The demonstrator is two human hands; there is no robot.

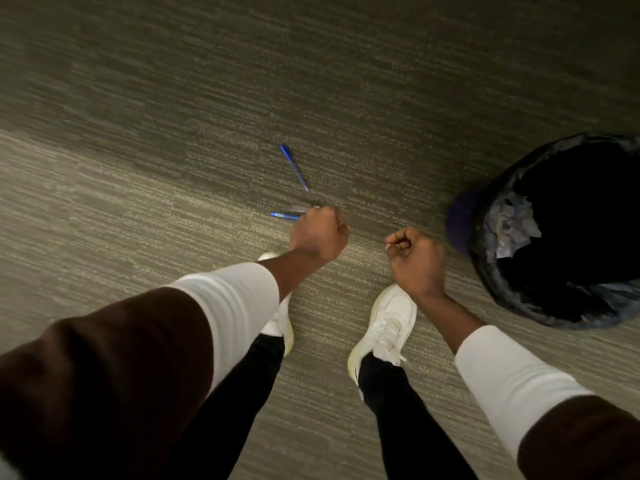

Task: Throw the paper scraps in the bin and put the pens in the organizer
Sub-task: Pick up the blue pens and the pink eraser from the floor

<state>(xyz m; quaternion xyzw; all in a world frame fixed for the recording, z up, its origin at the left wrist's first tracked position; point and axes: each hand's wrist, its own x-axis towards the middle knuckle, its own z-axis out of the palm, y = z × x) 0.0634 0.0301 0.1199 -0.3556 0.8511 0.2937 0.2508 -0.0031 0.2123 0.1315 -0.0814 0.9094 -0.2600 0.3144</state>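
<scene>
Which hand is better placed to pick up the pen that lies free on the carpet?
Left. The left hand is closest to the free pen and already holds another pen. The right hand is nearer the bin.

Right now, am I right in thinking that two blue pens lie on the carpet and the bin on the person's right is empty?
Not quite: the bin is not empty. The head view shows crumpled paper scraps inside it, against its dark liner. The rest stands: two blue pens lie on the carpet, one apart and one at the left hand.
</scene>
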